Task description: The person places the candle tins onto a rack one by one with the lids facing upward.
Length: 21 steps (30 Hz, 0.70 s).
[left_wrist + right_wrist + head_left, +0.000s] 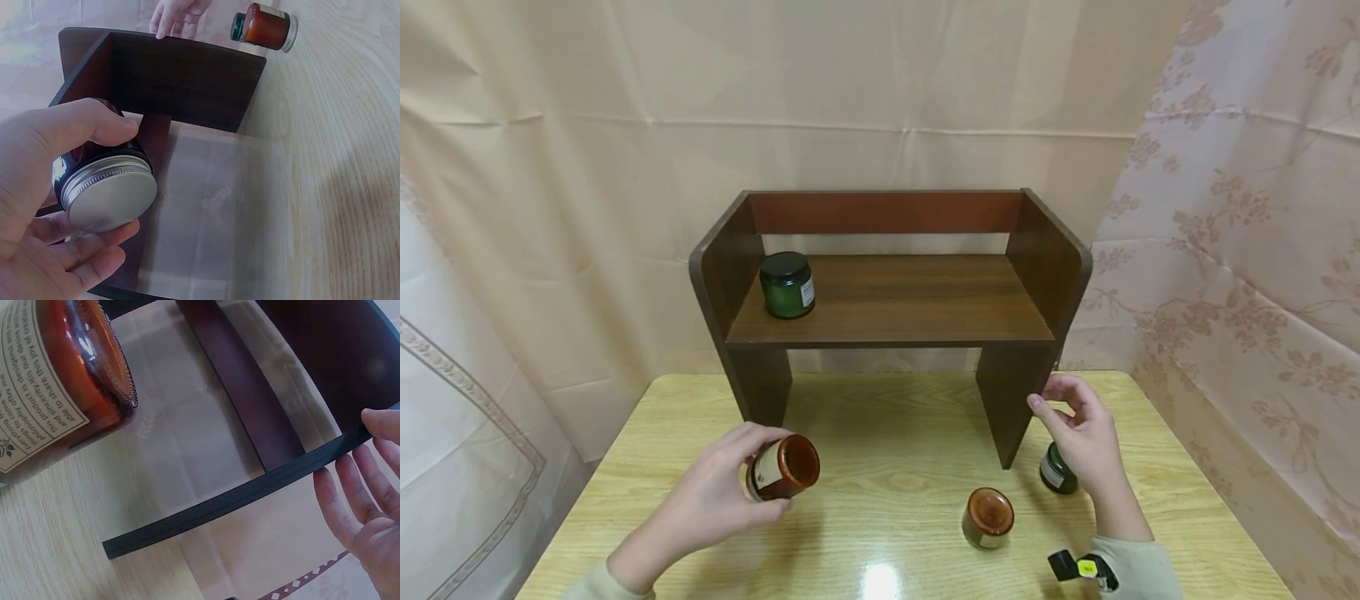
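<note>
My left hand [715, 492] grips an amber glass jar [797, 463] above the table, tilted, its glass base facing right. Its silver screw lid [112, 200] shows in the left wrist view. My right hand [1086, 433] holds the front edge of the right side panel [250, 497] of a dark brown wooden shelf [895, 300], thumb on one face and fingers on the other. On the shelf board, at the left, stands a green jar [787, 287] with a black lid.
A second amber jar [988, 517] stands lid-down on the light wooden table [880, 450], front right. Behind it, a smaller-looking dark green jar [1058, 471] is partly hidden by my right hand. Beige curtains [887, 92] hang behind the shelf, with patterned cloth [1247, 275] at the right.
</note>
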Tool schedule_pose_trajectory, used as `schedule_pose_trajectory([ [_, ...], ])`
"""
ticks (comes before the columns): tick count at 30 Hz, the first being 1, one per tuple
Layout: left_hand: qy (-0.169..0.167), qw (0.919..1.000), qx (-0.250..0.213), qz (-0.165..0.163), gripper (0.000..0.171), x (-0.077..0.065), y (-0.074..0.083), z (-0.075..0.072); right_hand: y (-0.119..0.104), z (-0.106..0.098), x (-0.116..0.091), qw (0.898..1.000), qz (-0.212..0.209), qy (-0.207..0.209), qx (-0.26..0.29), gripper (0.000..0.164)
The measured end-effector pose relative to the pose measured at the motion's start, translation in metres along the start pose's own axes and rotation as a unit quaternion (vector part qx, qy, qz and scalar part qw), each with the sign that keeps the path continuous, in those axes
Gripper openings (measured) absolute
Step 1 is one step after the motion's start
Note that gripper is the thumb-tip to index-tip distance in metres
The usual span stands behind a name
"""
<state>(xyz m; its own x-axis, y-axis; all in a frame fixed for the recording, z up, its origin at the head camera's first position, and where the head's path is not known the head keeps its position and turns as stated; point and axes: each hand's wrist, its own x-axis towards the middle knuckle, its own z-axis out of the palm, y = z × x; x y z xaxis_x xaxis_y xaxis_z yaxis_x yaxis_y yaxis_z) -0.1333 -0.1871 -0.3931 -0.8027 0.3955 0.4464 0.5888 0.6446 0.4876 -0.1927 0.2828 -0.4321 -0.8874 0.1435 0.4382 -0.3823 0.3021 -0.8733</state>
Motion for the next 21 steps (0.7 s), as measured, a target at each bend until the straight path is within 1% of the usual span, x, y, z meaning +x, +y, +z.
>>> schedule_pose_trajectory([
  [3,0.000,1.0000,-0.003,-0.002,0.071,0.0004,0.0011,-0.0013,-0.0004,0.0002,-0.0001,1.000,-0.002,0.001,0.001,0.033],
  [8,0.005,1.0000,0.006,-0.005,0.071,0.0014,0.0030,-0.0036,-0.0004,0.0000,-0.0005,1.000,-0.005,0.000,-0.003,0.033],
  [16,0.018,0.9997,0.003,0.014,0.069,0.0031,0.0051,-0.0061,-0.0011,0.0002,-0.0008,1.000,-0.009,-0.001,-0.003,0.033],
  [21,0.019,0.9997,-0.001,0.014,0.069,0.0039,0.0069,-0.0075,-0.0018,0.0005,-0.0010,1.000,-0.010,-0.002,-0.003,0.032],
])
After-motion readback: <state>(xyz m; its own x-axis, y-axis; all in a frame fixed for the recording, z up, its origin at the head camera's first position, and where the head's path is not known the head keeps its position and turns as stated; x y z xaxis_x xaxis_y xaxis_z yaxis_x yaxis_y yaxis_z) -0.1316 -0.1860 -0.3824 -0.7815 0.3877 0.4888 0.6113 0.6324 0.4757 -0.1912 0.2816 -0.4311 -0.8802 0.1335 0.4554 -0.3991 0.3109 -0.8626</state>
